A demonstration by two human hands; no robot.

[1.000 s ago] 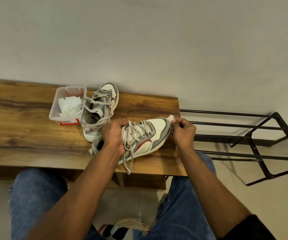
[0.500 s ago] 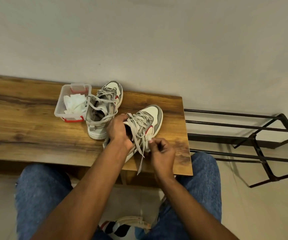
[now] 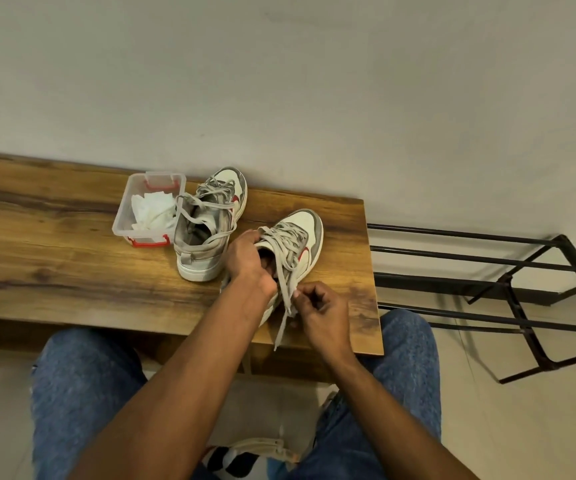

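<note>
Head view: near sneaker [image 3: 302, 233] at the right end of the counter [image 3: 54, 258], held two-handed.
The left hand [image 3: 245, 258] gripped its collar, hiding the heel, and the right hand [image 3: 321, 310] pinched the dangling lace [image 3: 283, 317] near the counter's front edge. A second sneaker [image 3: 207, 233] stood just beside it, next to a clear plastic box [image 3: 122, 220] of crumpled white tissue [image 3: 153, 211]. A black metal rack [image 3: 521, 271] stood to the right, cut off by the frame. The right fingertips were hard to make out.
</note>
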